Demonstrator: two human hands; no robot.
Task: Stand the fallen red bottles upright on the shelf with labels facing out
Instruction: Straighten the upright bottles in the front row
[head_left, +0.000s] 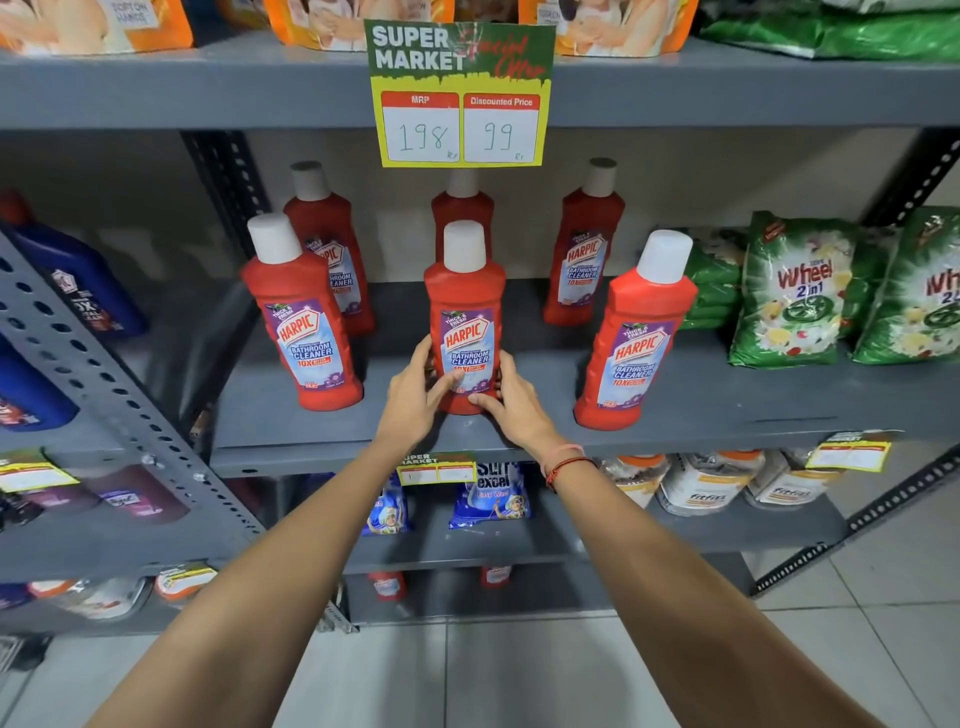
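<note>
Six Harpic bottles upright on grey shelf (727, 400), labels out; Wheel detergent packs (795, 291) right of them. Front-centre Harpic bottle (466, 322) under price sign (460, 93), left hand (415, 395) and right hand (511, 397) fingers wrapped round its base.

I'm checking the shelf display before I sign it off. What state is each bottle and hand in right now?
Front middle bottle: upright, label out, held low by both hands.
Front left bottle: upright, label out.
Front right bottle: upright, label out.
Back left bottle: upright.
Back middle bottle: upright, mostly hidden.
Back right bottle: upright, label out.
Left hand: gripping.
Right hand: gripping.
</note>
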